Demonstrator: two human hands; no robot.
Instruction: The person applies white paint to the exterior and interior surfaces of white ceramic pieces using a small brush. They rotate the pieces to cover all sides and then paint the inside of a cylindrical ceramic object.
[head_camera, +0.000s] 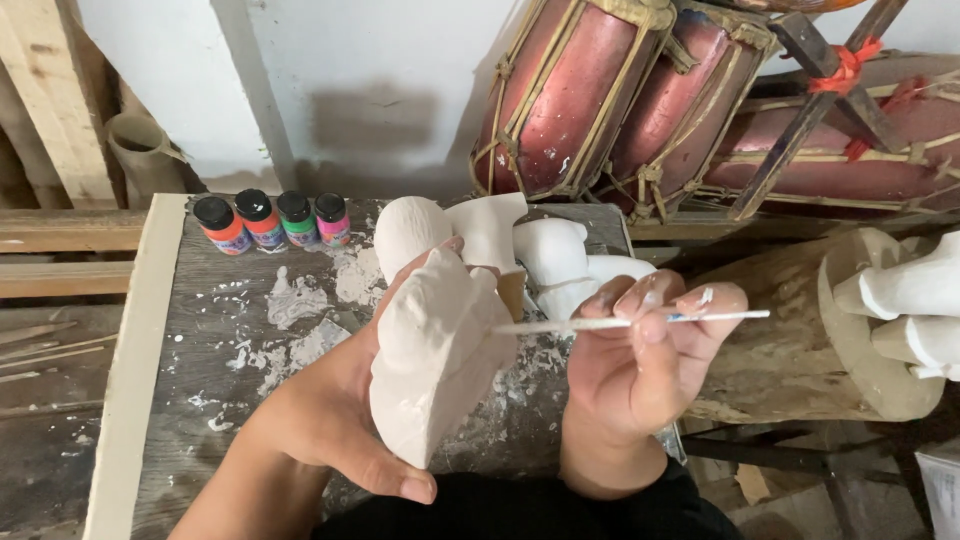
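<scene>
My left hand (335, 420) grips a white plaster figure (435, 355) from below and behind, holding it above the worn wooden board (200, 370). My right hand (645, 365) pinches a thin white paintbrush (620, 322) that lies level, its tip touching the figure's right side. Behind the held figure stand more white plaster figures (545, 255) on the board.
Several small paint bottles with black caps (270, 222) line the board's far left edge. Red drums bound with cord (640, 95) lean against the white wall. A wooden log (790, 340) and white carved pieces (915, 300) sit at the right.
</scene>
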